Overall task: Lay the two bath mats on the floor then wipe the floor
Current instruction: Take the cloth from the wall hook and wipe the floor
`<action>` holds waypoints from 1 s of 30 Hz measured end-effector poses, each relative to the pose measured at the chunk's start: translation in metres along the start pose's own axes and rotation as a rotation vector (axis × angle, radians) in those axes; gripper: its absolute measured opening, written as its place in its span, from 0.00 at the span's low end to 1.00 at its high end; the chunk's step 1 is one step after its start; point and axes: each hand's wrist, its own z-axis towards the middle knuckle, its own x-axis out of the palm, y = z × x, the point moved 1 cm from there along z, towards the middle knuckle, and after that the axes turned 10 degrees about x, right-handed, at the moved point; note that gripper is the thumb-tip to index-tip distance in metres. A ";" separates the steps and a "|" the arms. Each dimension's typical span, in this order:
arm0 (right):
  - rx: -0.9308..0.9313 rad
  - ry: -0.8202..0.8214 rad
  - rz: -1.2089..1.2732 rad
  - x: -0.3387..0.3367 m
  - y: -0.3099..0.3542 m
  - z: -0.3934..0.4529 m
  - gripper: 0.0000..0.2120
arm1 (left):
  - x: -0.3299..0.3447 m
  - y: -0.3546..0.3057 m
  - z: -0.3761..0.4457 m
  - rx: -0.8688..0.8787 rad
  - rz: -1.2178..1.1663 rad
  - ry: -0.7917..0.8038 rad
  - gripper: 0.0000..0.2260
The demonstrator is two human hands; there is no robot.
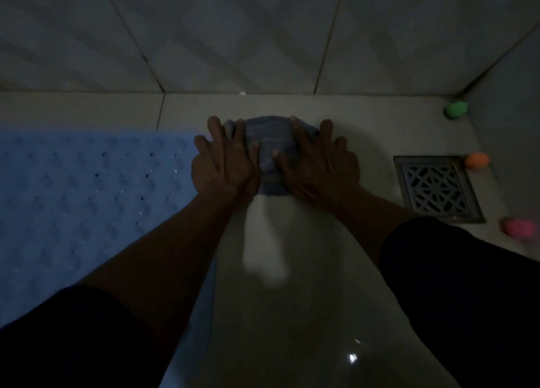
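Dim bathroom. Left hand [225,165] and right hand [317,165] both flat, fingers spread, pressing a blue cloth [267,153] on the floor [306,300] near the wall [233,36]. Blue bath mat [81,197] lies left, just beside the left hand. Drain grate [438,189] sits right; three coloured balls along the right wall.

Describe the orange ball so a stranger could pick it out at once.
Find the metal floor drain near the right wall. The orange ball sits at the drain's far right corner, against the wall. Its colour marks it out: the green ball lies farther off in the corner, the pink ball nearer.
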 end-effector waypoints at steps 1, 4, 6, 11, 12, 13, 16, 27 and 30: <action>0.007 0.005 -0.009 0.000 -0.001 -0.006 0.36 | -0.001 0.000 -0.005 -0.005 -0.011 0.007 0.28; 0.024 -0.022 -0.029 0.004 -0.003 -0.027 0.36 | 0.001 0.003 -0.024 -0.015 -0.068 0.054 0.29; 0.040 -0.039 -0.013 0.007 -0.004 -0.041 0.35 | 0.001 0.005 -0.035 0.021 -0.081 0.073 0.30; 0.087 0.053 -0.002 0.006 -0.004 -0.075 0.35 | 0.007 0.011 -0.062 0.043 -0.116 0.131 0.31; 0.104 0.070 0.003 0.004 -0.004 -0.082 0.35 | 0.005 0.010 -0.066 0.059 -0.114 0.138 0.31; 0.124 0.088 0.004 0.003 -0.005 -0.091 0.36 | -0.001 0.008 -0.073 0.063 -0.118 0.147 0.30; 0.116 0.082 0.004 0.004 -0.007 -0.113 0.36 | -0.005 0.004 -0.096 0.149 -0.017 0.199 0.28; 0.069 0.020 -0.006 0.014 -0.026 -0.167 0.37 | -0.014 -0.001 -0.152 0.035 -0.095 0.182 0.29; 0.051 0.062 0.003 0.016 -0.029 -0.186 0.37 | -0.018 -0.004 -0.180 -0.007 -0.084 0.190 0.28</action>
